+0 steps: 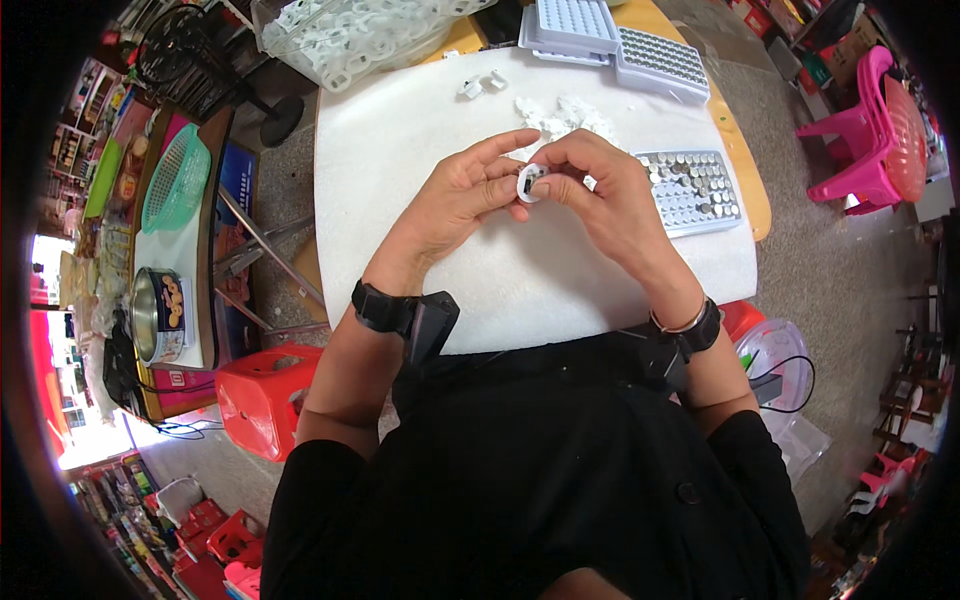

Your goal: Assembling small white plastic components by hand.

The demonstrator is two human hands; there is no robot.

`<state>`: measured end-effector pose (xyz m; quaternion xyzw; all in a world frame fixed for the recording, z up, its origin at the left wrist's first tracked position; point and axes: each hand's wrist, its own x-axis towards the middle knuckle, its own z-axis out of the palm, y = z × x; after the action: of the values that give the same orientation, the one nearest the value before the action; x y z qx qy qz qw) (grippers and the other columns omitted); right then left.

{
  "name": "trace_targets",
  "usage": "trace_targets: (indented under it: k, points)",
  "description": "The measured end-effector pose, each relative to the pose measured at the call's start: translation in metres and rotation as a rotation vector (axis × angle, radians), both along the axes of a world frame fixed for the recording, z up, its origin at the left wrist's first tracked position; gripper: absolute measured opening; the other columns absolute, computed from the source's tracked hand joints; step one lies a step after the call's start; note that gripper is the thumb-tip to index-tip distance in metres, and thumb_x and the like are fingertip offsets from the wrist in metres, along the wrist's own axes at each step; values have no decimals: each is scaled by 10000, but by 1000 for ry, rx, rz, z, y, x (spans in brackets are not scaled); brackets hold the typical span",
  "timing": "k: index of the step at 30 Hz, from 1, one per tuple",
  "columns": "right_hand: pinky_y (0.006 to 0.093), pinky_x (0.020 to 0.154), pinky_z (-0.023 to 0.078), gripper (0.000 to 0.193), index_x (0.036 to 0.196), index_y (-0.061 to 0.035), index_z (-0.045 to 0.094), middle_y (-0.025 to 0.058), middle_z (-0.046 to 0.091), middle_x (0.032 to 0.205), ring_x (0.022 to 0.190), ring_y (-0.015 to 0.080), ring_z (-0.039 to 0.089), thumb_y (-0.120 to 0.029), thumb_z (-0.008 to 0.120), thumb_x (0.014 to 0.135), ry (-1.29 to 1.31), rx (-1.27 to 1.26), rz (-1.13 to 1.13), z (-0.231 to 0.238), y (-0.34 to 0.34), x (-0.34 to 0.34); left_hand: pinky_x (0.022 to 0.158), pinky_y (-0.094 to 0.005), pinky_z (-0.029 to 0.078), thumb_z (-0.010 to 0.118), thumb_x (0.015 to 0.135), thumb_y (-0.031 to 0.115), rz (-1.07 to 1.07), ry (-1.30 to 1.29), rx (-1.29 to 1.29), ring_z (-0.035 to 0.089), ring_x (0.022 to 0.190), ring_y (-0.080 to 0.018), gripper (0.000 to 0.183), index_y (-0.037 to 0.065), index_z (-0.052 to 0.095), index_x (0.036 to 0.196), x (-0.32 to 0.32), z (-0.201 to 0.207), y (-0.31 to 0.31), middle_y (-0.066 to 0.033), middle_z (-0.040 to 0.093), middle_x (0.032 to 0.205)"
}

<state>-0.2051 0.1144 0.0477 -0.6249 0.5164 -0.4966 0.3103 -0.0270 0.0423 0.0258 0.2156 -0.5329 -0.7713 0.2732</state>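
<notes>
Both hands meet over the white table (400,150). My left hand (462,195) pinches a small white round plastic part (528,183) between thumb and fingers. My right hand (600,195) touches the same part from the right, its fingertips closed on the part's dark middle. Just beyond the hands lies a small heap of white plastic pieces (565,115). To the right of my right hand sits a grey tray of small round metal cells (692,190).
Stacked grey trays (620,40) and a clear bag of white parts (350,35) lie at the table's far edge. Two loose white pieces (480,85) sit nearby. A red stool (260,395) and side table with green basket (175,180) stand left; pink chairs (870,130) right.
</notes>
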Motion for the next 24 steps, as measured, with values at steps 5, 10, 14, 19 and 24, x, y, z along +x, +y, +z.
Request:
trace_targets:
  k: [5, 10, 14, 19, 24]
  points:
    - [286, 640, 440, 164, 914, 16, 641, 76, 589, 797, 695, 158, 549, -52, 670, 767, 62, -13, 44, 3, 0, -1, 717, -203, 495, 633, 856, 140, -83, -9, -11, 566, 931, -91, 518, 8, 438, 1318, 0, 4, -1, -42, 574, 1158]
    - [287, 628, 438, 154, 910, 11, 638, 88, 591, 777, 687, 181, 558, -53, 668, 773, 27, -35, 55, -3, -1, -1, 721, -212, 496, 627, 863, 153, -97, -31, -1, 566, 940, -98, 473, -10, 471, 1279, 4, -1, -4, -51, 572, 1161]
    - [275, 632, 440, 156, 909, 11, 635, 77, 591, 776, 692, 155, 554, -61, 675, 777, -147, 86, 47, -5, 1, 2, 728, -220, 497, 628, 863, 166, -113, -15, 20, 563, 943, -103, 454, -14, 489, 1255, 3, 1, -3, -59, 572, 1148]
    - [254, 649, 447, 167, 911, 12, 633, 49, 611, 773, 708, 96, 536, -103, 676, 797, -82, 135, 22, -6, 0, 2, 707, -208, 501, 641, 853, 161, -94, -18, 30, 578, 894, -101, 447, -18, 498, 1237, 3, -1, -4, -64, 582, 1111]
    - [248, 658, 450, 176, 928, 10, 632, 56, 622, 780, 714, 101, 545, -110, 667, 804, -162, 122, 43, -10, -3, 0, 691, -193, 509, 645, 847, 139, -111, 48, 114, 596, 837, -91, 443, -23, 495, 1231, 4, -3, -7, -61, 597, 1055]
